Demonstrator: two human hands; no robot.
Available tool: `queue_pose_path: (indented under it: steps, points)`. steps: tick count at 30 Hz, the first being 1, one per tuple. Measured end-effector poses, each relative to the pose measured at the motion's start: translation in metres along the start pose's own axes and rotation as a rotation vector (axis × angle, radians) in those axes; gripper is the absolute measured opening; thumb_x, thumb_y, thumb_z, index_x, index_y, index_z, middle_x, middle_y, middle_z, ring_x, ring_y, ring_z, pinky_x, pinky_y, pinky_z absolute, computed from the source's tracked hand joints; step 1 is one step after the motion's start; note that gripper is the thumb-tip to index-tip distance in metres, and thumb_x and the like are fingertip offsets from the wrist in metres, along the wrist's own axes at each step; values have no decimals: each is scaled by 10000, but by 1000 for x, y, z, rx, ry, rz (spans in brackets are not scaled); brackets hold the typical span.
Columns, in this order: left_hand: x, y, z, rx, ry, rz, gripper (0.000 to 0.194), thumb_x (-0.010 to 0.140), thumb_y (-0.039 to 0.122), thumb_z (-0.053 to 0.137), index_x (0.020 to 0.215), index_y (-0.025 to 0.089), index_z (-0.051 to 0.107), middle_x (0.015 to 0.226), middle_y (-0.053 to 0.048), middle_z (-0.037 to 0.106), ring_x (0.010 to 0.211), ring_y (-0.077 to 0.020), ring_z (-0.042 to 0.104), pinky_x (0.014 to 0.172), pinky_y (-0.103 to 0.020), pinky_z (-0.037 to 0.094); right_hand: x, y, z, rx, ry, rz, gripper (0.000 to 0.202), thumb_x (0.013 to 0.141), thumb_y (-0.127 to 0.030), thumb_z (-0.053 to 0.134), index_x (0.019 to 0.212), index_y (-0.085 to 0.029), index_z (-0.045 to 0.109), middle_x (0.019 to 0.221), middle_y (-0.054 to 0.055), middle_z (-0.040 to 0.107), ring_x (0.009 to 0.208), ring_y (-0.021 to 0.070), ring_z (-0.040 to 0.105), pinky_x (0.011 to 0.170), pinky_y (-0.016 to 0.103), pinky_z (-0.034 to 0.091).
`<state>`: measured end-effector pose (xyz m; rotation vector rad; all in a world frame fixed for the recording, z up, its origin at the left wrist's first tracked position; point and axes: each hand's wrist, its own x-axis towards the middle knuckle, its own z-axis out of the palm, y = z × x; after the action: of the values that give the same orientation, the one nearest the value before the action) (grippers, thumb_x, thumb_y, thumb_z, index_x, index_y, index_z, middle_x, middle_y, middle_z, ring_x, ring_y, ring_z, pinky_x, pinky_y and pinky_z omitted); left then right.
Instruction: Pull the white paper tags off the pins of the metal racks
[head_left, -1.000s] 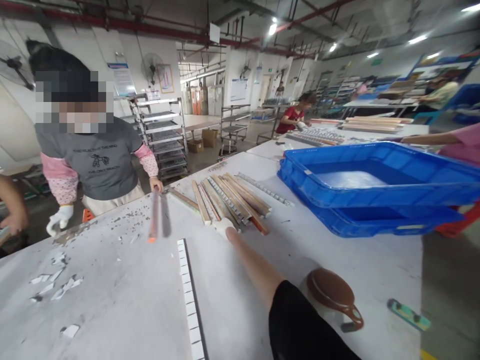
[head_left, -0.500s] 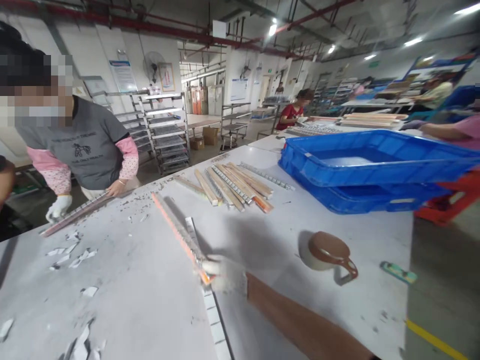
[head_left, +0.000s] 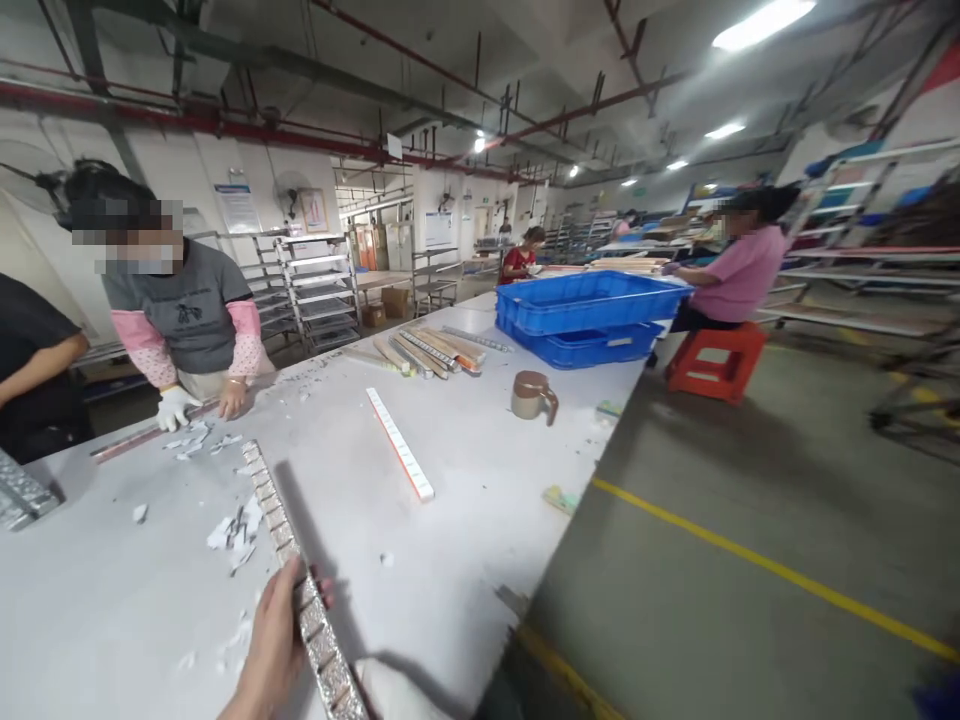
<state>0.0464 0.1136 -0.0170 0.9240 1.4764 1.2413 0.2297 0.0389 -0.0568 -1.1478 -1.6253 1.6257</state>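
Note:
My bare left hand [head_left: 271, 640] is closed around a long silvery strip [head_left: 274, 505] with a glittery, rough face marked off by evenly spaced dark cross lines. The strip slants up and away over the white table, its near end running out of the bottom of the view. Beside that near end is my right hand [head_left: 394, 692] in a white glove; only part of it shows, and its fingers are hidden. Farther off, a white strip with an orange edge [head_left: 401, 448] lies alone on the table [head_left: 450, 560].
Pale wooden and silvery strips [head_left: 427, 350] lie in a pile farther back. Stacked blue trays [head_left: 581, 330], a brown-topped mug [head_left: 531, 396] and torn white scraps [head_left: 238, 530] are on the table. Across it, a person in grey [head_left: 191, 310] handles another strip. A red stool [head_left: 716, 362] stands right.
The view has shifted. The orange-edged strip in my gloved right hand is no longer there; an orange-edged strip lies on the table. My left hand has come into view with the silvery strip.

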Motion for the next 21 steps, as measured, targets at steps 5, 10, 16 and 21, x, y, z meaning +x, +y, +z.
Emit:
queue_pose_path:
  steps: [5,10,16,21]
  points:
    - [-39,31,-35,335,-305,131,511,747,665,681,931,196,597,698,13,608,612,-193,590,569,-310,504,-42,-6,40,-320,-185,-54,565,722,-326,719,1274,-271,609,896,-16,692,721,143,633,653,219,490]
    - [-71,-13,-84,963,-217,363,274,808,436,598,895,179,636,928,-78,622,898,-265,619,884,-392,496,-52,-6,12,-643,-100,-146,408,765,-320,635,1150,-199,693,942,60,733,762,209,646,701,299,510]
    - [-94,-46,-115,1075,-210,318,408,824,405,647,1148,161,614,1127,-115,602,975,-238,625,899,-351,506,-11,23,2,-589,-8,-147,430,878,-309,509,1245,-166,679,1191,130,732,1076,251,678,980,350,505]
    - [-6,5,-116,1139,-54,359,224,966,278,489,1018,167,676,989,-106,681,940,-228,651,890,-350,491,0,44,-15,-599,157,-108,373,870,-337,529,1176,-289,736,1047,81,775,1051,282,691,964,395,523]
